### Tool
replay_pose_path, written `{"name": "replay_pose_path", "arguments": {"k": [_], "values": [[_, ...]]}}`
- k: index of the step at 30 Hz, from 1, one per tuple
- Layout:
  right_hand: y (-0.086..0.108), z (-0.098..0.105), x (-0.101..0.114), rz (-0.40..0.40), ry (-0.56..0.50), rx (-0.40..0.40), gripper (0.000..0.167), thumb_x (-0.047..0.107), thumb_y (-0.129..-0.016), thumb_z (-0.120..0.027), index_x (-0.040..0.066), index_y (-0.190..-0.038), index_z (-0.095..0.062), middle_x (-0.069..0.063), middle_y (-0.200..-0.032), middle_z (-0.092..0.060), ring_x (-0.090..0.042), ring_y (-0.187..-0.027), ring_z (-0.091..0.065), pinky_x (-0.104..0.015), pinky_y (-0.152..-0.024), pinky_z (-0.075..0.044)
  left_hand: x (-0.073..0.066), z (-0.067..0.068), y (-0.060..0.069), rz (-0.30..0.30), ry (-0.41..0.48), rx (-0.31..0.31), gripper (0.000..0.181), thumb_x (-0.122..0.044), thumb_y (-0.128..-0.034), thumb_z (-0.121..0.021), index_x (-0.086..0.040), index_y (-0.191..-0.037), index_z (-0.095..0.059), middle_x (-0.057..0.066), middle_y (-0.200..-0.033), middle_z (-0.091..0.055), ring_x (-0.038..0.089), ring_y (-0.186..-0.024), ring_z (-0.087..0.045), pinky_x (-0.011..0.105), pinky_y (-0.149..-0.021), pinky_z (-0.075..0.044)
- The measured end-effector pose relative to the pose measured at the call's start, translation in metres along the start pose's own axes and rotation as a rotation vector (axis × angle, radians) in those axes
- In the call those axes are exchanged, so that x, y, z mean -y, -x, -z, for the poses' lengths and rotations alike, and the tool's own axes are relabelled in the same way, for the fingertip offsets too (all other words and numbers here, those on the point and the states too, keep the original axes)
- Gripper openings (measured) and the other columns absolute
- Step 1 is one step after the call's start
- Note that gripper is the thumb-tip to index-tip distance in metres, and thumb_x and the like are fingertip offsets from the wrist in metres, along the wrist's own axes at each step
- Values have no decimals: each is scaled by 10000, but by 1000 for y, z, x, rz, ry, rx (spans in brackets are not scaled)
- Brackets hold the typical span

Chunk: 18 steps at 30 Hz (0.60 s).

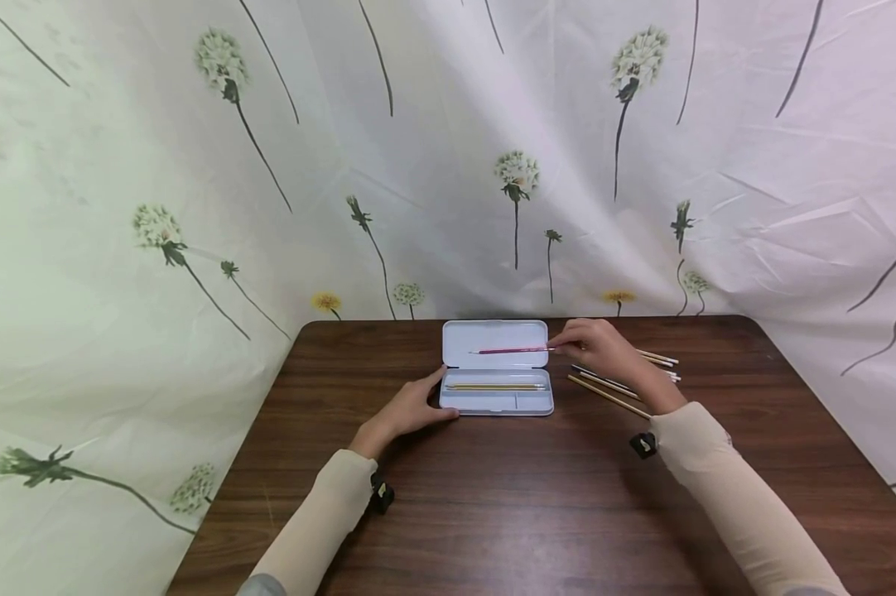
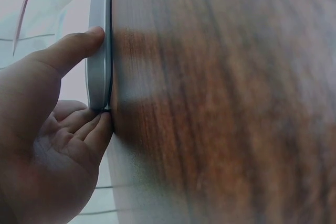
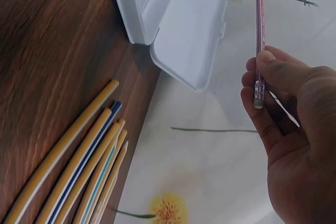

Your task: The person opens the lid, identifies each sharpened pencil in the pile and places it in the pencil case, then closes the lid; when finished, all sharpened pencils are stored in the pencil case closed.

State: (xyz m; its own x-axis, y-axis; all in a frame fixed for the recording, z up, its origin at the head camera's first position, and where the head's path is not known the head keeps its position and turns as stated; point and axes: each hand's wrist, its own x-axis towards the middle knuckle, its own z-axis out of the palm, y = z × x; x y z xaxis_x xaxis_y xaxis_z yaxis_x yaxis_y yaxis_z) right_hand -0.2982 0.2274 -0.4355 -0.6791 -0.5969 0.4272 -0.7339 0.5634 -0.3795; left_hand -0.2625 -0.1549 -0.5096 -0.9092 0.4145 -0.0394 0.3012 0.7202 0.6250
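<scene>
A white pencil case (image 1: 495, 337) lies with its lid raised at the table's far side. Inside its back compartment are yellowish pencils (image 1: 496, 387). My left hand (image 1: 409, 406) grips the case's left end, the thumb (image 2: 79, 48) against the front wall and the curled fingers at the end. Above the case's right end, my right hand (image 1: 600, 348) pinches a pink pencil (image 1: 513, 350) near its eraser end. That pencil (image 3: 259, 24) is level in front of the lid, pointing left, apart from the case.
Several loose pencils (image 1: 610, 396) lie on the brown wooden table (image 1: 508, 505) beneath and beside my right forearm, right of the case. A white cloth (image 1: 448, 207) with a dandelion print hangs behind the table.
</scene>
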Motion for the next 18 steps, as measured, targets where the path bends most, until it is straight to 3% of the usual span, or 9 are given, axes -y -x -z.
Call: {"name": "replay_pose_path", "arguments": {"k": [8, 10, 13, 16, 18], "values": [[-9, -14, 5, -8, -33, 31, 212, -61, -938, -751, 75, -1063, -855, -95, -948, -776, -119, -772, -606, -357, -696, -537, -3, 1, -1, 30, 7, 9, 954, -395, -970, -796, -77, -1698, -269, 176, -1702, -393, 347, -1557, -423, 539, -1244, -391], [-10, -19, 4, -26, -33, 39, 215, -52, -946, -747, 88, -1067, -858, -66, -971, -784, -108, -801, -632, -339, -719, -554, -1, 1, -2, 17, 17, 8, 964, -417, -961, -800, -79, -1696, -277, 189, -1696, -399, 367, -1550, -428, 560, -1237, -393], [-12, -27, 4, -42, -42, 48, 204, -43, -952, -746, 89, -1059, -859, -38, -998, -789, -115, -840, -661, -322, -741, -564, 20, -6, -9, -38, -2, -8, 989, -535, -964, -760, -97, -1702, -269, 195, -1694, -401, 354, -1542, -443, 519, -1218, -427], [-14, -36, 2, -52, -59, 59, 197, -44, -951, -748, 84, -1052, -860, -39, -1005, -793, -131, -861, -679, -330, -751, -570, 27, -9, -11, -54, -23, -12, 1016, -608, -954, -735, -99, -1702, -272, 205, -1688, -408, 358, -1532, -457, 506, -1201, -447], [-15, -42, 0, -57, -66, 68, 192, -36, -954, -750, 87, -1051, -861, -48, -989, -792, -129, -856, -674, -327, -749, -565, 18, -6, -9, -28, -3, -3, 1013, -566, -953, -759, -89, -1700, -270, 208, -1694, -394, 371, -1542, -438, 529, -1217, -424]]}}
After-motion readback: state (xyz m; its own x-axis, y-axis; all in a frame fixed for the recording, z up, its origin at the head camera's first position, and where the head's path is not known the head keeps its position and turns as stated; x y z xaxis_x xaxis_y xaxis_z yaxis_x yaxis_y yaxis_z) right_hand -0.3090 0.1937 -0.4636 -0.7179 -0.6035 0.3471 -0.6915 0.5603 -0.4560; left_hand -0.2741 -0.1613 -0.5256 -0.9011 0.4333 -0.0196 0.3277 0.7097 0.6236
